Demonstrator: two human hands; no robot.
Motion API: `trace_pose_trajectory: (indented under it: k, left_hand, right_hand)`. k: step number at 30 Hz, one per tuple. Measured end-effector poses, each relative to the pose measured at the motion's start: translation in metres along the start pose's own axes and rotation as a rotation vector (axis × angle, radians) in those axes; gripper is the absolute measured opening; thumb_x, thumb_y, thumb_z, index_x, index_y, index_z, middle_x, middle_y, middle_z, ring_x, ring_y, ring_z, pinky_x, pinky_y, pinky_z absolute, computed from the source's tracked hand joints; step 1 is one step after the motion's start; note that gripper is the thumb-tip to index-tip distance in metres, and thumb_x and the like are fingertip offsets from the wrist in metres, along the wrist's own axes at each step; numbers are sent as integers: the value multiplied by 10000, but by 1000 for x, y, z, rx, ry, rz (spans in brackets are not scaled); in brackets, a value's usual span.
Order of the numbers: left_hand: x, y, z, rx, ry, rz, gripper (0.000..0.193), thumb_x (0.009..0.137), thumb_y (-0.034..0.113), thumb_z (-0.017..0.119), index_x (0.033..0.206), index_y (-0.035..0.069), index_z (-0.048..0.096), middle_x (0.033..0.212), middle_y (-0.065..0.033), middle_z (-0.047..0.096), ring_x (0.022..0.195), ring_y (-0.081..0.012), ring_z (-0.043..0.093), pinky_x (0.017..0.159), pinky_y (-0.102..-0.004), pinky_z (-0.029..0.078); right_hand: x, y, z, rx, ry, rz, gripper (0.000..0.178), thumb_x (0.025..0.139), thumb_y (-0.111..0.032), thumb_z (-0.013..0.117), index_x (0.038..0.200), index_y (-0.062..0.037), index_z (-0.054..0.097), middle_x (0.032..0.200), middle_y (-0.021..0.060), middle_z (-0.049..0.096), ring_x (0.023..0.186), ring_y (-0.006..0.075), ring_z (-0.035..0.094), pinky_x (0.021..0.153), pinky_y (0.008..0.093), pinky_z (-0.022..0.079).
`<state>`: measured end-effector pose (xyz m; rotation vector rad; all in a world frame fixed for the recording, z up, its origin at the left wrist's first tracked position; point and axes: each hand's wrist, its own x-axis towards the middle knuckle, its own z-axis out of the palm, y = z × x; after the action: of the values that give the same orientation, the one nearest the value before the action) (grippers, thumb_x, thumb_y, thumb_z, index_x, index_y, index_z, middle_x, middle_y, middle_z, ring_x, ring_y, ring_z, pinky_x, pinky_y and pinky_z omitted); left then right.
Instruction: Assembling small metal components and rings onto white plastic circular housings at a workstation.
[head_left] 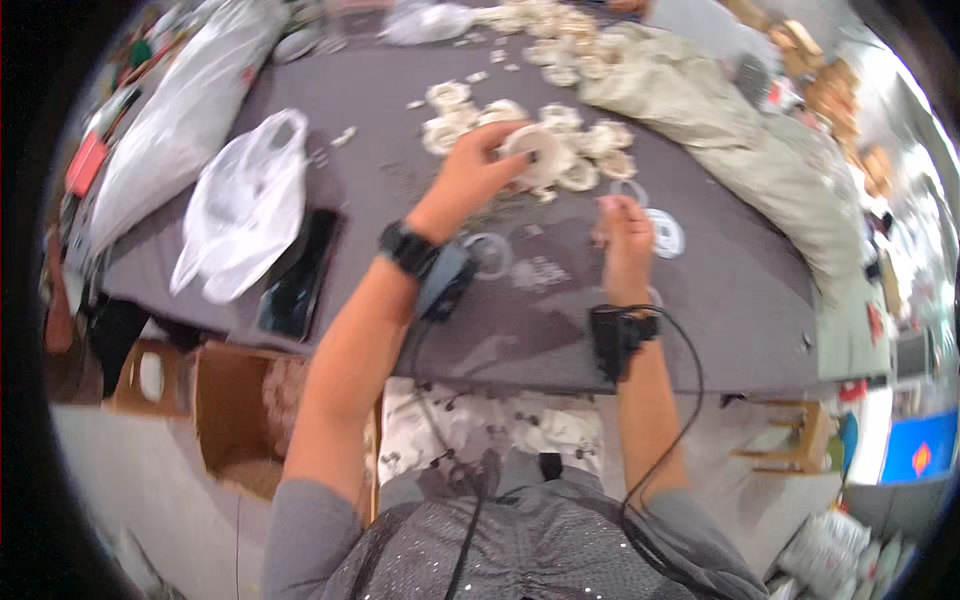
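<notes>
My left hand (472, 175) is closed on a round, cream-coloured cup-shaped piece (543, 158), its thumb on the rim and its hollow side showing. Right beyond it lies a cluster of similar cream pieces (446, 113). My right hand (626, 235) is nearer to me and to the right, its fingertips pinched together. What they hold, if anything, is too small and blurred to name. Beside that hand lies a white disc (664, 233) with a pattern on it. A clear ring (490, 256) rests on the table near my left wrist, next to small pale bits (538, 273).
The grey-covered table (740, 320) carries a dark phone (302, 275) and a white plastic bag (245, 205) at left. A large white sack (185, 125) lies behind them. A pale cloth sack (715, 125) spills more cream pieces at the far right. A cardboard box (235, 405) stands below the left edge.
</notes>
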<state>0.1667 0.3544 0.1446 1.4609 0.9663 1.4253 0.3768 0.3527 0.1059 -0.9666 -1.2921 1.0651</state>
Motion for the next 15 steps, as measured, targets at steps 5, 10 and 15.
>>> trace_pose_trajectory:
  k: [5,10,15]
  left_hand:
    - [-3,-11,-19,175,1,-108,356,745,105,588,1085,8,544,965,-103,587,801,-145,581,613,-248,490]
    - [-7,-14,-26,851,155,162,318,739,132,597,1055,98,577,927,-130,589,766,-257,581,687,-325,467]
    - [-5,-15,-30,919,185,138,298,743,152,595,1035,93,583,978,-114,593,793,-271,589,699,-325,473]
  right_hand:
    - [-2,-3,11,-38,-93,-14,163,841,-161,544,867,-2,572,588,-45,466,491,26,400,444,177,321]
    - [-7,-14,19,-36,-79,-25,146,826,-146,574,859,-4,575,631,-34,513,511,25,414,455,173,322]
    - [-10,-18,20,-118,-69,-50,144,826,-154,579,850,-12,578,637,-40,517,524,14,414,459,169,316]
